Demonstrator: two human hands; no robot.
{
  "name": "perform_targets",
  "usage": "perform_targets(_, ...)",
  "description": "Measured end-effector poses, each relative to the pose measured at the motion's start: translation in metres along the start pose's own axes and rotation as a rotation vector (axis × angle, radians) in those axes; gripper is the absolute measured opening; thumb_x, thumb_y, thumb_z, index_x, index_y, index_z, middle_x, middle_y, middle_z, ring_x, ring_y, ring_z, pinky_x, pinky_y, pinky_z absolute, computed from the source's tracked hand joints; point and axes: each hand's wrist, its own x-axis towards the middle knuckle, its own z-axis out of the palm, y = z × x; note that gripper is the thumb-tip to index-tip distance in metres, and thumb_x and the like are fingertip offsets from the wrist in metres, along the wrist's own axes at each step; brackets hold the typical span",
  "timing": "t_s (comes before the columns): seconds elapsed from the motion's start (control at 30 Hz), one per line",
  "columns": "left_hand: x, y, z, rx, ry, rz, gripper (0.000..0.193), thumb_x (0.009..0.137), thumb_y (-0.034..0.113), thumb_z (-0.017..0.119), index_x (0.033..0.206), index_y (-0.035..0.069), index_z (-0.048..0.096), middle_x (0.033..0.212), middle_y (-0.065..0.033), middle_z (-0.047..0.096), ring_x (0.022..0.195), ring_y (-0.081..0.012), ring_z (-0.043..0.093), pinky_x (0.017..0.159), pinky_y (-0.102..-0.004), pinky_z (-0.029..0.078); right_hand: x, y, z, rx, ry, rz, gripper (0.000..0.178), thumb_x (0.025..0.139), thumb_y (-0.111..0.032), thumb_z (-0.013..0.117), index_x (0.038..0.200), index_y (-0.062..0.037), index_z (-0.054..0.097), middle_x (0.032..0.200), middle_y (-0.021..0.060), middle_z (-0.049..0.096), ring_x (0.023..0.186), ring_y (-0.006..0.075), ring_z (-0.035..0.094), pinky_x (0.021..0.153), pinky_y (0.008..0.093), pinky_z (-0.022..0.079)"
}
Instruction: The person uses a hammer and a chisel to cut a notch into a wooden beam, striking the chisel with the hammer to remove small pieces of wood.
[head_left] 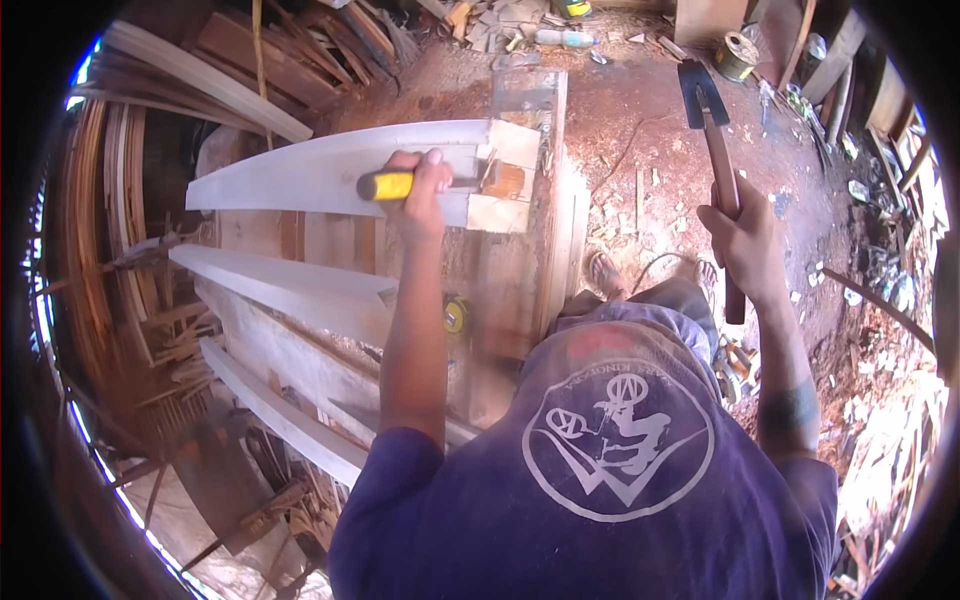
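My left hand (426, 190) is closed around a chisel (392, 186) with a yellow and black handle. Its blade points right, toward a notch (506, 181) cut in the end of a pale timber beam (300, 165). Whether the blade tip touches the wood I cannot tell. Off to the right, my right hand (748, 236) grips the brown wooden handle of a hammer (716, 160), its dark head up and apart from the chisel. The beam lies across a wooden bench (508, 290).
More pale beams (285, 280) lie nearer on the left, with a yellow tape measure (455, 314) close to my left forearm. Stacked boards (110, 190) line the left side. Wood chips, a plastic bottle (566, 38) and a tin can (738, 56) are on the reddish floor (640, 130).
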Motion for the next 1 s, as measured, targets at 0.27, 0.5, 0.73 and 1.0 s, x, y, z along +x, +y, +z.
perform_targets(0.27, 0.007, -0.013, 0.016, 0.152, -0.02, -0.087, 0.026, 0.088, 0.001, 0.065, 0.07, 0.005, 0.047, 0.06, -0.0027, 0.051, 0.053, -0.011, 0.048, 0.052, -0.0281, 0.038, 0.0, -0.044, 0.017, -0.149, -0.002, -0.391, 0.016, 0.084, -0.008, 0.062, 0.097, 0.0018, 0.06, 0.074, 0.0229, 0.065, 0.069, 0.0373, 0.067, 0.067, 0.0478, 0.049)
perform_targets(0.5, 0.018, -0.002, 0.02, 0.101, -0.048, -0.137, 0.026, 0.087, 0.001, 0.064, 0.068, 0.006, 0.047, 0.059, -0.0022, 0.051, 0.052, -0.01, 0.047, 0.051, -0.0279, 0.038, -0.004, -0.193, -0.035, -0.101, 0.221, -1.177, 0.016, 0.088, -0.008, 0.062, 0.101, 0.0005, 0.064, 0.07, 0.0162, 0.065, 0.065, 0.0259, 0.068, 0.056, 0.0393, 0.049)
perform_targets(0.73, 0.019, -0.013, 0.019, 0.049, -0.11, -0.061, 0.023, 0.084, 0.001, 0.068, 0.067, 0.005, 0.054, 0.059, -0.0004, 0.055, 0.051, -0.0081, 0.049, 0.048, -0.0263, 0.036, 0.017, -0.142, 0.05, -0.656, -0.014, -0.948, 0.022, 0.085, -0.011, 0.064, 0.104, -0.0001, 0.065, 0.079, 0.02, 0.07, 0.077, 0.0347, 0.073, 0.064, 0.0448, 0.059)
perform_targets(1.0, 0.015, -0.02, 0.008, 0.203, -0.131, -0.17, 0.024, 0.084, 0.004, 0.068, 0.064, 0.005, 0.054, 0.059, 0.0011, 0.055, 0.053, -0.0082, 0.05, 0.051, -0.0267, 0.039, 0.02, -0.187, 0.03, -0.145, 0.39, -1.311, 0.016, 0.085, -0.012, 0.065, 0.096, -0.0007, 0.062, 0.068, 0.0139, 0.065, 0.058, 0.0304, 0.067, 0.053, 0.044, 0.053)
